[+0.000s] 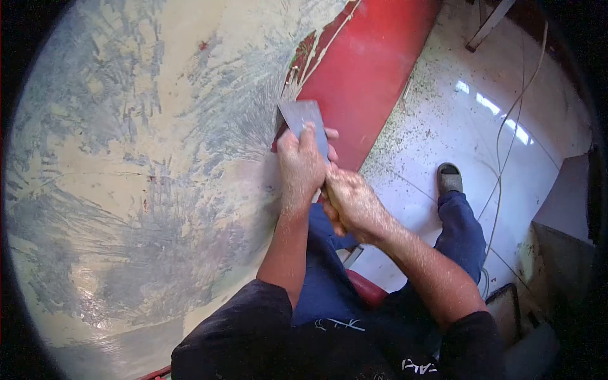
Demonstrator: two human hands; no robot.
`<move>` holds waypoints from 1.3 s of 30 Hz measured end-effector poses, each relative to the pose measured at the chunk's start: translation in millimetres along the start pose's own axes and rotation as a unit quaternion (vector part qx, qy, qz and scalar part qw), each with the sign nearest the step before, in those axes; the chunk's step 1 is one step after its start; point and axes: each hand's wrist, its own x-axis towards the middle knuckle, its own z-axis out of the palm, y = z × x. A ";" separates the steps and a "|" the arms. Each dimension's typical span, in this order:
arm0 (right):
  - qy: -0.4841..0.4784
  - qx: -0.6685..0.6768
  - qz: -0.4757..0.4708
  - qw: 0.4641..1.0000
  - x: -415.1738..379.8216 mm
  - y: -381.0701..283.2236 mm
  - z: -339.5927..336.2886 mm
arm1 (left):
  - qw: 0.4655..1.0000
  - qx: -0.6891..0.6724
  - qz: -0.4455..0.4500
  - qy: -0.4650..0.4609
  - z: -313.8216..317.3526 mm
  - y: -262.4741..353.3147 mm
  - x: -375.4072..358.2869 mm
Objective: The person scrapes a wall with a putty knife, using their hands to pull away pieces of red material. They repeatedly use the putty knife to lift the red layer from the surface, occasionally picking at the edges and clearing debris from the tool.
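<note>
A putty knife with a wide grey metal blade lies at the edge between a patchy cream-and-grey surface and a smooth red panel. My left hand is closed around the blade, its thumb pressed flat on the metal and fingertips showing at the far side. Just below, my right hand wraps round the handle, which is mostly hidden by the fingers. Ragged pale strips curl along the edge above the blade. Pale dust covers both hands and forearms.
Greenish flakes are scattered over the shiny white tiled floor on the right. A cable runs across it. My foot in a dark slipper rests there. A grey box-like object stands at the right edge.
</note>
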 end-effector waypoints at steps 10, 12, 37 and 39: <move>-0.011 -0.033 0.024 0.999 6.5 -4.1 -2.9 | 0.999 -0.007 -0.045 -0.006 -2.1 -3.0 -0.7; 0.011 -0.018 0.052 0.998 0.1 -7.1 -2.0 | 0.999 -0.012 -0.048 -0.005 0.1 0.8 -7.6; 0.010 -0.006 0.020 1.000 -3.3 -17.2 1.8 | 0.997 -0.038 -0.064 -0.013 1.5 9.9 -2.5; 0.010 -0.008 0.014 1.000 4.5 -13.5 -1.4 | 0.999 -0.012 -0.043 -0.025 0.8 7.0 3.1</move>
